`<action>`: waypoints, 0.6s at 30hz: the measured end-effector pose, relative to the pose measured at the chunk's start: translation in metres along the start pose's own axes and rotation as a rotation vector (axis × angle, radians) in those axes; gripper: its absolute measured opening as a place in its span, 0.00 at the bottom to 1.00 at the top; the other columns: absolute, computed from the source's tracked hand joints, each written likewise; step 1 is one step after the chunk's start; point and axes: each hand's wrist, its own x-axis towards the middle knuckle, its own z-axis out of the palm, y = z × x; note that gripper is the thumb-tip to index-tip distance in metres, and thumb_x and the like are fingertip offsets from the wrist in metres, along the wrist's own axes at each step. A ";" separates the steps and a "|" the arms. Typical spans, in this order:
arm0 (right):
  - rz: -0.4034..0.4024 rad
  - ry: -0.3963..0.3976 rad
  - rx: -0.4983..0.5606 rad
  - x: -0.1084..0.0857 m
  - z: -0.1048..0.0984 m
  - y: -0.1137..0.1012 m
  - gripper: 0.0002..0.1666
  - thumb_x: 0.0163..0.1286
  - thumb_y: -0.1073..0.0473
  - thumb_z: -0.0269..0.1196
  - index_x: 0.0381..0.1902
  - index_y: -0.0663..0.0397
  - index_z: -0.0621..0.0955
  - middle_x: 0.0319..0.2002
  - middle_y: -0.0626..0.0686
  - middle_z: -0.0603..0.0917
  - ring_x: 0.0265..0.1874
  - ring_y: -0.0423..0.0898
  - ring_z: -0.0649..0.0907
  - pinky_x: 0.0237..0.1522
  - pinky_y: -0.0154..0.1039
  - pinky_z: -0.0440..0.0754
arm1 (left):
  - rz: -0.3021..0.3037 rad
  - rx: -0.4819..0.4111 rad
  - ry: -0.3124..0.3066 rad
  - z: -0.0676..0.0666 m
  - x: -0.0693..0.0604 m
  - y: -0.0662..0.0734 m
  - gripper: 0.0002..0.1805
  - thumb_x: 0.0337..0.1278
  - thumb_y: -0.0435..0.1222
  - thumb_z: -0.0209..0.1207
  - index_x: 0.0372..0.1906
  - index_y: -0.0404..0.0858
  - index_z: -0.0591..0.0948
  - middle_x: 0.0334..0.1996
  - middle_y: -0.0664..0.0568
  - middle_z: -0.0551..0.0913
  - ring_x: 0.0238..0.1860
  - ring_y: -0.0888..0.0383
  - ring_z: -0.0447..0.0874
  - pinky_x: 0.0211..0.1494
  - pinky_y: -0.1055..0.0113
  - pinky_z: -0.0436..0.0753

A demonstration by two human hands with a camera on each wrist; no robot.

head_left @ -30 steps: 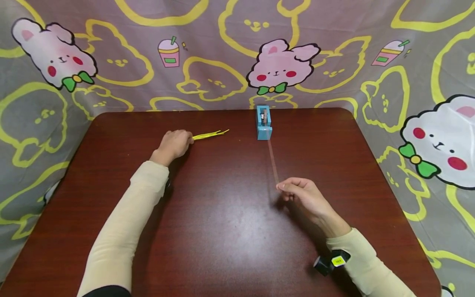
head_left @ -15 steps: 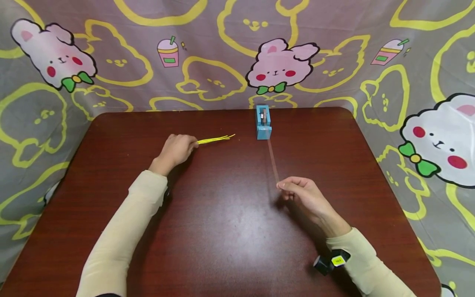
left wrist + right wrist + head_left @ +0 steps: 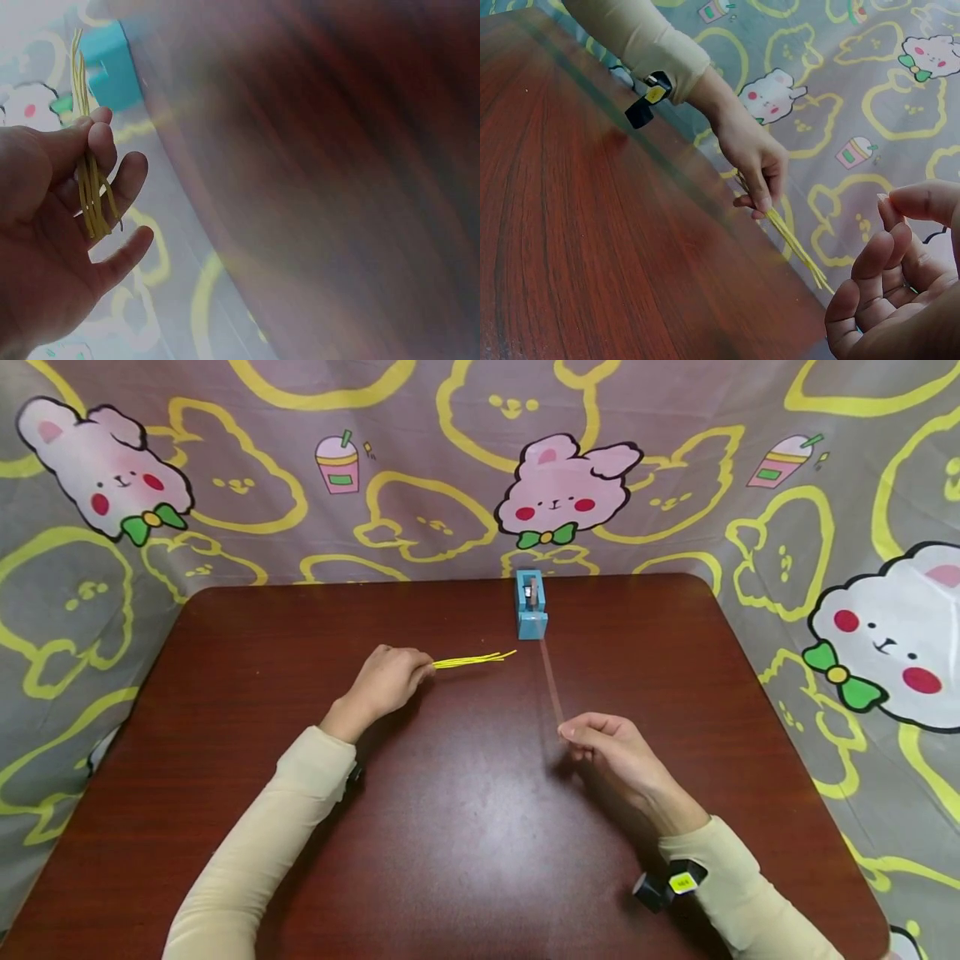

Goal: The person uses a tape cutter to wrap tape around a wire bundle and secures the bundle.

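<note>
Thin yellow strands (image 3: 472,660) stick out to the right from the left hand (image 3: 384,683), which pinches them between thumb and fingers. In the left wrist view, the bundle (image 3: 91,195) runs across the fingers of the left hand (image 3: 67,187). A strip of clear tape (image 3: 551,681) stretches from the blue tape dispenser (image 3: 532,626) to the right hand (image 3: 618,758), whose thumb and forefinger pinch its near end. The right wrist view shows the right hand (image 3: 904,277) with its other fingers loosely curled. The strands' tips are left of the tape, apart from it.
The dispenser stands near the back edge of the dark wooden table (image 3: 465,843). Behind and beside the table hangs a grey cloth (image 3: 270,435) with printed rabbits and yellow outlines. Dark devices (image 3: 670,887) sit on the right wrist.
My left hand has moved right and a little nearer with the yellow strands, bringing their tips close to the tape. My right hand has stayed almost still, the tape stretched as before.
</note>
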 end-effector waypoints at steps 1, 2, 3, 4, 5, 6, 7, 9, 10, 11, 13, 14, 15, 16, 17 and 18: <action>-0.001 -0.001 0.000 0.000 0.000 0.000 0.14 0.73 0.68 0.60 0.33 0.49 0.89 0.30 0.45 0.85 0.27 0.40 0.77 0.33 0.32 0.76 | 0.011 -0.002 0.001 0.001 0.001 0.005 0.09 0.71 0.38 0.59 0.41 0.40 0.88 0.38 0.51 0.89 0.43 0.51 0.87 0.54 0.47 0.75; -0.002 0.000 0.001 0.000 0.000 0.000 0.13 0.73 0.68 0.60 0.33 0.50 0.89 0.30 0.45 0.85 0.27 0.40 0.77 0.33 0.32 0.76 | 0.020 -0.003 0.001 0.002 0.001 0.011 0.09 0.72 0.38 0.59 0.42 0.40 0.88 0.39 0.52 0.89 0.43 0.51 0.87 0.54 0.47 0.75; -0.002 0.002 0.001 -0.001 0.000 0.000 0.13 0.73 0.68 0.60 0.33 0.51 0.89 0.30 0.45 0.84 0.27 0.40 0.77 0.32 0.32 0.76 | 0.029 -0.004 -0.002 0.003 0.002 0.017 0.09 0.72 0.38 0.59 0.42 0.40 0.88 0.39 0.52 0.89 0.43 0.51 0.87 0.54 0.47 0.75; 0.000 0.004 0.002 -0.001 0.000 -0.001 0.12 0.73 0.68 0.60 0.34 0.52 0.88 0.29 0.45 0.84 0.26 0.41 0.77 0.32 0.32 0.75 | 0.039 -0.003 -0.007 0.004 0.002 0.023 0.09 0.72 0.38 0.59 0.43 0.40 0.88 0.39 0.52 0.89 0.43 0.52 0.87 0.55 0.47 0.75; 0.004 0.006 0.003 -0.001 0.000 -0.001 0.12 0.73 0.68 0.61 0.34 0.52 0.88 0.29 0.45 0.84 0.26 0.41 0.77 0.32 0.32 0.75 | 0.049 -0.003 -0.010 0.005 0.003 0.029 0.09 0.72 0.38 0.59 0.43 0.40 0.88 0.39 0.52 0.89 0.43 0.52 0.87 0.55 0.47 0.75; 0.008 0.011 0.001 -0.001 0.000 -0.001 0.11 0.73 0.67 0.61 0.34 0.53 0.88 0.29 0.46 0.84 0.26 0.41 0.77 0.32 0.32 0.75 | 0.062 -0.001 -0.012 0.006 0.004 0.035 0.09 0.72 0.38 0.59 0.43 0.40 0.88 0.39 0.52 0.89 0.43 0.52 0.87 0.55 0.48 0.75; 0.010 0.016 -0.003 -0.001 0.000 -0.002 0.10 0.72 0.67 0.62 0.34 0.54 0.88 0.29 0.46 0.84 0.26 0.41 0.77 0.32 0.32 0.75 | 0.074 0.002 -0.014 0.007 0.004 0.040 0.09 0.72 0.38 0.58 0.43 0.40 0.88 0.39 0.52 0.89 0.43 0.52 0.87 0.55 0.48 0.75; 0.016 0.025 -0.012 -0.002 0.000 -0.002 0.09 0.72 0.66 0.62 0.35 0.54 0.88 0.29 0.46 0.84 0.27 0.41 0.77 0.32 0.33 0.75 | 0.100 0.006 -0.015 0.010 0.005 0.050 0.09 0.72 0.38 0.59 0.42 0.40 0.88 0.39 0.52 0.89 0.43 0.53 0.87 0.55 0.48 0.75; 0.018 0.029 -0.016 -0.002 0.000 -0.002 0.09 0.72 0.66 0.62 0.35 0.53 0.88 0.29 0.46 0.84 0.27 0.41 0.77 0.33 0.33 0.76 | 0.112 0.006 -0.013 0.011 0.006 0.055 0.09 0.72 0.38 0.58 0.42 0.40 0.88 0.39 0.52 0.89 0.42 0.53 0.87 0.55 0.48 0.75; 0.020 0.033 -0.019 -0.003 0.000 -0.002 0.09 0.72 0.66 0.62 0.35 0.52 0.88 0.29 0.46 0.84 0.27 0.41 0.77 0.33 0.33 0.76 | 0.121 0.003 -0.012 0.012 0.007 0.060 0.09 0.72 0.38 0.58 0.42 0.40 0.88 0.38 0.53 0.89 0.42 0.53 0.87 0.54 0.48 0.75; 0.017 0.039 -0.023 -0.003 0.000 -0.002 0.09 0.72 0.67 0.62 0.35 0.52 0.88 0.30 0.46 0.85 0.27 0.41 0.77 0.33 0.33 0.76 | 0.139 -0.006 -0.012 0.014 0.008 0.068 0.09 0.72 0.38 0.58 0.42 0.41 0.88 0.38 0.53 0.89 0.42 0.54 0.87 0.54 0.48 0.75; 0.016 0.042 -0.025 -0.003 0.000 -0.001 0.10 0.72 0.67 0.62 0.35 0.52 0.88 0.30 0.46 0.85 0.27 0.41 0.77 0.33 0.33 0.77 | 0.146 -0.010 -0.014 0.015 0.008 0.073 0.09 0.72 0.38 0.58 0.41 0.41 0.88 0.38 0.53 0.88 0.41 0.55 0.86 0.54 0.49 0.75; 0.017 0.043 -0.026 -0.003 0.000 -0.001 0.10 0.72 0.67 0.61 0.35 0.52 0.88 0.30 0.46 0.85 0.27 0.41 0.77 0.33 0.33 0.77 | 0.153 -0.015 -0.016 0.015 0.008 0.077 0.09 0.73 0.38 0.58 0.41 0.41 0.88 0.37 0.54 0.88 0.41 0.55 0.86 0.54 0.49 0.75; 0.016 0.046 -0.028 -0.003 0.000 0.000 0.10 0.72 0.67 0.61 0.35 0.52 0.88 0.30 0.46 0.85 0.27 0.41 0.77 0.33 0.33 0.77 | 0.159 -0.019 -0.019 0.016 0.009 0.080 0.09 0.73 0.38 0.58 0.40 0.41 0.88 0.37 0.54 0.88 0.41 0.56 0.86 0.54 0.49 0.76; 0.018 0.048 -0.028 -0.003 0.000 0.000 0.09 0.72 0.67 0.62 0.35 0.52 0.88 0.30 0.46 0.85 0.26 0.41 0.77 0.33 0.33 0.77 | 0.165 -0.022 -0.025 0.017 0.009 0.084 0.09 0.73 0.39 0.58 0.40 0.42 0.88 0.37 0.55 0.88 0.41 0.57 0.86 0.54 0.49 0.75; 0.020 0.050 -0.027 -0.003 0.000 0.001 0.09 0.72 0.67 0.62 0.35 0.52 0.88 0.30 0.46 0.85 0.27 0.41 0.78 0.33 0.33 0.77 | 0.171 -0.024 -0.029 0.018 0.009 0.087 0.09 0.73 0.39 0.58 0.40 0.42 0.88 0.37 0.55 0.88 0.41 0.57 0.86 0.54 0.49 0.75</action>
